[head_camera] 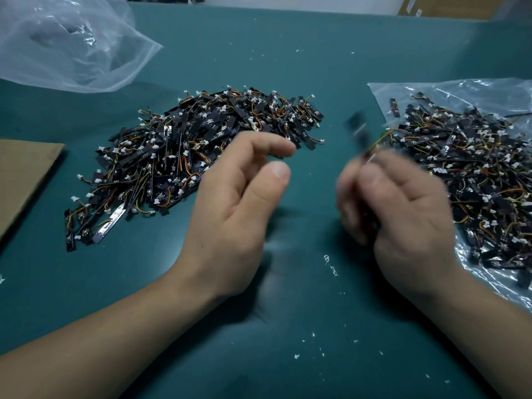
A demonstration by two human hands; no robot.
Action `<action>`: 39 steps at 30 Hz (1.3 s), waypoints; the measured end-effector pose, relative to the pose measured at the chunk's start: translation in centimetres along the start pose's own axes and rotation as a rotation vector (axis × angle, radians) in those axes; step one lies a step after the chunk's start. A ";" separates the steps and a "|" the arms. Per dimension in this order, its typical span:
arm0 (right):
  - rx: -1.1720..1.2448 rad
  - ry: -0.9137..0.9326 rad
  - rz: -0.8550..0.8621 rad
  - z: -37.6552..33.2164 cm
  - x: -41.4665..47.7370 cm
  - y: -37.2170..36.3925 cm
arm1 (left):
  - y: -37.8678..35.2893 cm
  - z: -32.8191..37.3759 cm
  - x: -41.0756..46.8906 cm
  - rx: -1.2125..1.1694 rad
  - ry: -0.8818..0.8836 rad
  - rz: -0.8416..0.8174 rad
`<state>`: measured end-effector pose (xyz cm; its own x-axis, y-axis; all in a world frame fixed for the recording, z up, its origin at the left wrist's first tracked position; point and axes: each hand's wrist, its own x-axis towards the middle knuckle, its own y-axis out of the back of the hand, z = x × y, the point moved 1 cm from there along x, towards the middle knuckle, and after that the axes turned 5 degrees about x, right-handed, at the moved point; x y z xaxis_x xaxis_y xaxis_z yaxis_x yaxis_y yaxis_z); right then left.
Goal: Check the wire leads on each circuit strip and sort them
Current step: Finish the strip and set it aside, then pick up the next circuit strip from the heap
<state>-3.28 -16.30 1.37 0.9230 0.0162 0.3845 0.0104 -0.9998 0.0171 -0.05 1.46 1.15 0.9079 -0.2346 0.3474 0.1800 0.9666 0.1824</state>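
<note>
- Circuit strip [358, 129]: one black strip, blurred, sticks up out of the right hand [403, 205], to the right of the big pile [201, 148] and above the table [288, 326]. Thin yellowish wires run from it down into the fingers.
- Right hand's grip: fingers curled in, thumb and fingertips pinching the strip's wires. The blur hides exactly where they meet.
- Left hand [239, 203]: just in front of the pile, fingertips over its near edge. The grip is loose, thumb and forefinger apart, with nothing in it.
- White flecks [331, 266] lie on the green table, nearer than the pile.
- Big pile: black strips with white plugs and orange and yellow wires, heaped straight on the table.
- Second heap [466, 180]: right of the pile, well apart, lying on a clear plastic bag [449, 90].
- Cardboard sheet [23, 174]: flat, left of the pile.
- Another clear bag [66, 44]: crumpled, beyond the pile to the left.
</note>
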 end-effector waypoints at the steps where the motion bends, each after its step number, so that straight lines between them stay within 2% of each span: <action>1: 0.062 0.007 0.109 0.1 0.2 0.1 | 0.0 0.0 0.1 0.041 0.028 0.047; 2: 0.102 -0.006 0.199 0.3 0.5 0.2 | 0.0 -0.1 0.2 0.110 0.058 0.075; 4: 0.116 -0.058 0.272 0.7 1.0 0.3 | -0.1 -0.2 0.0 0.301 0.091 0.077; 6: 0.090 -0.100 0.232 1.0 1.0 0.1 | -0.3 -0.1 -0.3 0.523 0.068 0.036; 9: 0.012 -0.119 0.147 1.2 0.8 -0.1 | -0.8 0.0 -0.7 0.876 0.041 -0.120; 11: -0.037 -0.119 0.131 1.2 0.7 -0.1 | -1.0 -0.1 -0.8 0.964 0.034 -0.215; 14: -0.074 -0.125 0.134 1.3 0.8 0.0 | -1.0 -0.1 -1.0 0.851 -0.033 -0.265; 16: -0.100 -0.123 0.151 1.4 0.8 0.0 | -1.1 0.1 -1.1 0.658 -0.062 -0.266; 19: -0.212 -0.117 0.187 1.4 0.7 0.0 | -0.9 0.2 -0.9 0.385 -0.063 -0.143; 22: -0.522 -0.119 0.102 1.4 0.6 -0.3 | -0.7 0.0 -0.4 0.219 0.047 -0.020; 25: -0.870 -0.142 -0.058 1.4 0.5 -1.0 | -0.8 -0.3 -0.3 0.188 0.119 -0.049; 28: -1.049 -0.160 -0.091 1.4 0.3 -1.4 | -0.8 -0.5 -0.4 0.260 0.104 -0.084; 33: -1.048 -0.159 -0.054 1.5 0.3 -1.2 | -0.8 -0.6 -0.4 0.355 -0.035 -0.099; 39: -0.838 -0.092 0.010 1.4 0.2 -1.0 | -0.6 -1.1 -0.1 0.334 -0.098 -0.048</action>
<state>-2.52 -15.27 0.14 0.9495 -0.0297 0.3124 -0.2533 -0.6600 0.7073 0.13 1.01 -0.04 0.8577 -0.3031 0.4152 0.0730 0.8712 0.4854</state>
